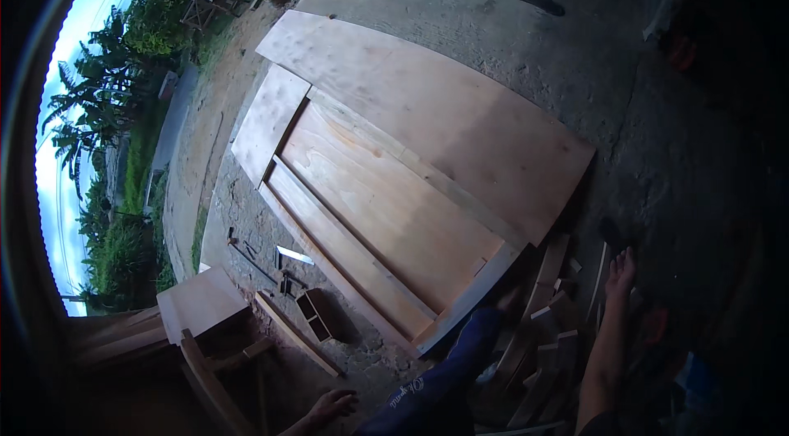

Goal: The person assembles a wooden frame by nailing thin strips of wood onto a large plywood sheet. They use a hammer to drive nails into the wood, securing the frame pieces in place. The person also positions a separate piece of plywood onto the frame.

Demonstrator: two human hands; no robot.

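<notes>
My left hand (333, 406) is low in the picture, fingers apart and holding nothing, left of my blue-trousered leg (444, 370). Stretched forward on the right, my right hand (622, 273) has its fingers extended beside a dark object (610, 234) on the dim floor side; whether they touch is unclear. Scrap wood pieces (546, 346) lie in a heap between that arm and my leg. Ahead of me a wooden frame (468, 317) with a pale plywood panel (386, 198) set inside it lies flat. A large plywood sheet (460, 115) lies along its far right side.
On the concrete left of the frame are a long-handled tool (251, 262), a white blade-like piece (294, 255), a small compartmented wooden box (316, 314) and a wood strip (297, 336). A board-topped stand (201, 300) is at lower left. A dark sandal (539, 2) lies at the back.
</notes>
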